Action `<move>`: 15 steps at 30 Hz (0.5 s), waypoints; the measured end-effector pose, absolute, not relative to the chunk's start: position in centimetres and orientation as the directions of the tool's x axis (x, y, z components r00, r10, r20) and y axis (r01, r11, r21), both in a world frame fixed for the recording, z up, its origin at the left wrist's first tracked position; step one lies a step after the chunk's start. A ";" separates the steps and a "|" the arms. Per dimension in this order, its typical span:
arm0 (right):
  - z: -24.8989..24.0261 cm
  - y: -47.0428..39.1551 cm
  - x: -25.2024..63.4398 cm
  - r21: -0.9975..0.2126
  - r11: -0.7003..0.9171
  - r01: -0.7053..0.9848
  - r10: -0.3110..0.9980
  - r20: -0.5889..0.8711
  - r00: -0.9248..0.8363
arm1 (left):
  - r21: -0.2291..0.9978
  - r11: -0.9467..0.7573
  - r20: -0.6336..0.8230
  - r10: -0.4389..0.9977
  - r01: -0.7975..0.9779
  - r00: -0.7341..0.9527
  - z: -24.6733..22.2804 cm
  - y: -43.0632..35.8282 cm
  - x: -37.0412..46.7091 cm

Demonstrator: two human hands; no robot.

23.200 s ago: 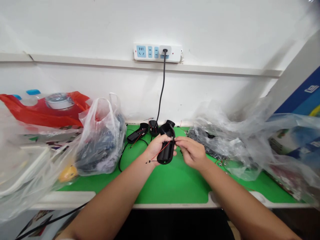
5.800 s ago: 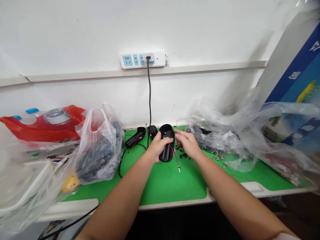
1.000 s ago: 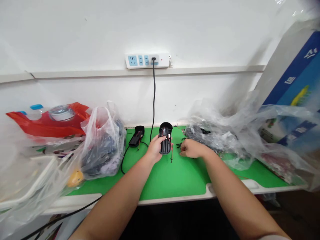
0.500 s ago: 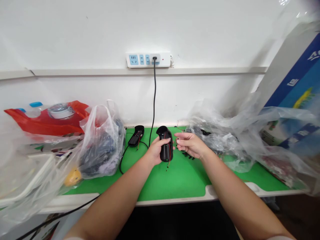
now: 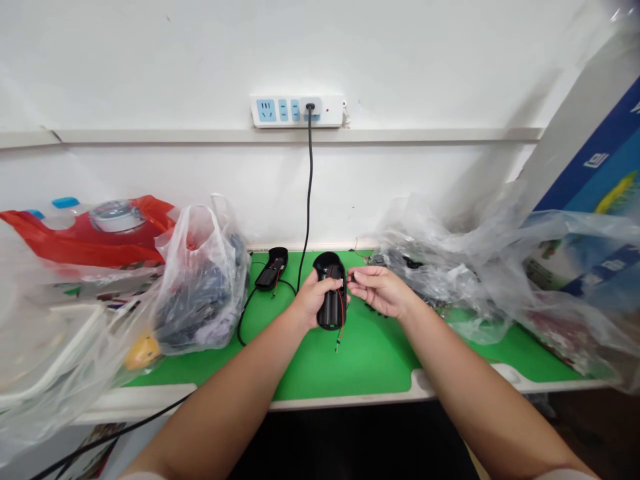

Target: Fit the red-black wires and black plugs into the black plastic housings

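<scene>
Red and dark wire ends dangled just below the left hand, whose fingers were wrapped round a black shell, thumb across its hollow side. Beside it, the right hand had its fingers almost pinched together, on what I couldn't tell. Beyond the left fingers, another shell lay on the green tabletop.
</scene>
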State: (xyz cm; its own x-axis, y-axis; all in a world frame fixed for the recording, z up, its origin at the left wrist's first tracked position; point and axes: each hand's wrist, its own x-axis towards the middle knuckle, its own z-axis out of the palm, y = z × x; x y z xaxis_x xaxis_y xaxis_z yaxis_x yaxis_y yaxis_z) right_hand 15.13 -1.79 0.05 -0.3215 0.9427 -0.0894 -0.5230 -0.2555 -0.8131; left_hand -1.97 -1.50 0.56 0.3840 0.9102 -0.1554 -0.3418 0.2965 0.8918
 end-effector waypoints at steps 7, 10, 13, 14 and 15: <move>-0.2 -1.8 14.9 -0.836 -0.200 -0.512 0.948 -0.032 -0.318 | 0.896 0.258 -0.129 0.930 -0.361 0.345 0.7 -1.6 -1.9; -0.1 -1.9 14.9 -0.855 -0.183 -0.485 0.952 -0.030 -0.305 | 0.909 0.226 -0.118 0.945 -0.350 0.305 0.8 -1.6 -1.9; 0.1 -2.0 15.0 -0.864 -0.199 -0.463 0.946 -0.046 -0.320 | 0.924 0.184 -0.095 0.960 -0.336 0.263 0.9 -1.6 -1.8; 0.2 -2.0 14.9 -0.867 -0.201 -0.455 0.946 -0.051 -0.319 | 0.927 0.177 -0.092 0.962 -0.331 0.257 1.0 -1.6 -1.8; 0.2 -2.0 14.9 -0.871 -0.198 -0.450 0.949 -0.056 -0.310 | 0.929 0.176 -0.093 0.962 -0.325 0.257 1.0 -1.6 -1.8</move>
